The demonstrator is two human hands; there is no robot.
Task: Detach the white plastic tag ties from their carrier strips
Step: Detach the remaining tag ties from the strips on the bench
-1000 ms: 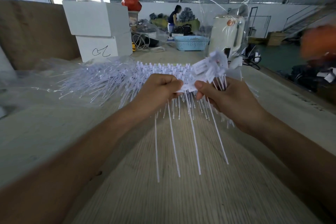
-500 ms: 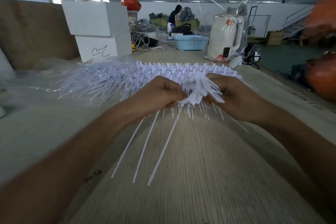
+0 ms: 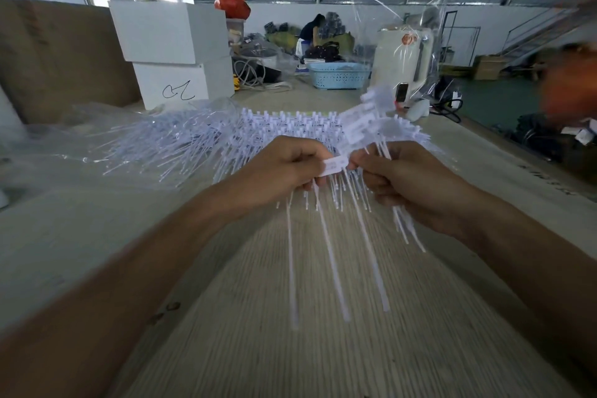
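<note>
Pinching one tag tie on the strip, the left hand needed a sharp twist while the right hand gripped the detached bundle firmly.

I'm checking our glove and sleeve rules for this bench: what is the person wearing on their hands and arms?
Nothing that shows. The left hand and the right hand are bare, with no gloves, and no rings or watch can be seen. Both forearms are uncovered from the wrists back to the picture's lower corners; no sleeve edge, wristband or marking shows. The upper arms are out of view.
</note>
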